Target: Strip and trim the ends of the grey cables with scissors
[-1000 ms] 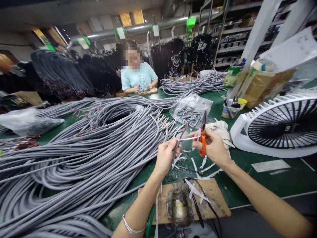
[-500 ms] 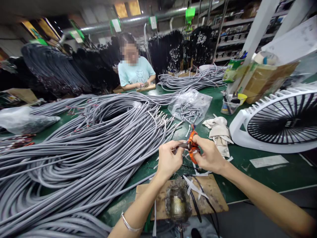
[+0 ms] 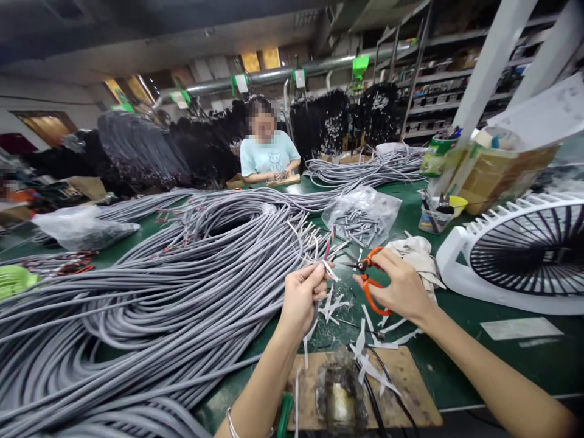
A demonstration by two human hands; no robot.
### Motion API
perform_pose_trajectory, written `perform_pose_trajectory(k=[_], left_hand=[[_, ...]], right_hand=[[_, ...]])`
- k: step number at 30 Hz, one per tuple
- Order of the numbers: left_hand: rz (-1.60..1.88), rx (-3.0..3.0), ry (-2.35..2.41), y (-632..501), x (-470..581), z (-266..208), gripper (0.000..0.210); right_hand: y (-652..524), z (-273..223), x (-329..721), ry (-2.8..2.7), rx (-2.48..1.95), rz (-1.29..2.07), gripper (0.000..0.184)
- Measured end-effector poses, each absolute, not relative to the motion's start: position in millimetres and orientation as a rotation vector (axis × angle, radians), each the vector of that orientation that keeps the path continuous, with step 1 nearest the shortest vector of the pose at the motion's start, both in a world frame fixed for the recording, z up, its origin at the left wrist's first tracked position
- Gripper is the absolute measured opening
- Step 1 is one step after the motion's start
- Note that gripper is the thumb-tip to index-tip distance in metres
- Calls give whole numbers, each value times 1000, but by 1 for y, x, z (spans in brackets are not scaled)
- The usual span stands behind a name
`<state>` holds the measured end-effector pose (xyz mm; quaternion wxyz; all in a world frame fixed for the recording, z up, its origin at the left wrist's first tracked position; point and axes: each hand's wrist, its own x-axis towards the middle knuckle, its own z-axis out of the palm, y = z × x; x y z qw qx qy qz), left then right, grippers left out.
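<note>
My left hand [image 3: 303, 295] is closed around the end of a grey cable, out of which coloured wires [image 3: 330, 240] stick up and a white strip hangs at the fingertips. To its right, my right hand [image 3: 401, 286] grips orange-handled scissors [image 3: 375, 286] by the loops. Their dark blades point left toward the cable end, a little apart from my left fingers. White scraps [image 3: 334, 304] lie on the green table [image 3: 449, 359] below both hands. Left of my hands spreads a big bundle of grey cables [image 3: 191, 286].
A clear bag of short grey pieces [image 3: 362, 216] lies beyond my hands. To the right are a white cloth [image 3: 417, 255] and a white fan [image 3: 515, 255]. A wooden board [image 3: 410, 389] bearing a taped metal block sits near me. A person in a light blue shirt [image 3: 269, 155] works opposite.
The scissors have moved right, away from my left hand, and their handles have spread apart. Coloured wires and a white strip now show at my left fingertips. The view has tilted up.
</note>
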<state>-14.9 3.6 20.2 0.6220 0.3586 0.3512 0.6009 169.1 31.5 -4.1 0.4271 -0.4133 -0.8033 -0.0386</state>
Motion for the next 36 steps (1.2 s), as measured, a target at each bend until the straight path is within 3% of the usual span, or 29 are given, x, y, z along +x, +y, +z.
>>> perform_pose_trajectory(k=[16,19,25,36], left_hand=[[1372,1202,1006,-7,-4,11,25],[1383,1163,1012,-6,-3,11,26],[1369,1210,1098,-6,2,10,23],[1301,1203,1138,-7,10,3,24]], right_hand=[[12,-5,166,-2125,-1080,-342,7],[13,-4,165,-2009,-1081,-108,20],[22,3,153,-1391,-1027,842,25],[15,7,145,-1316,-908,837,23]])
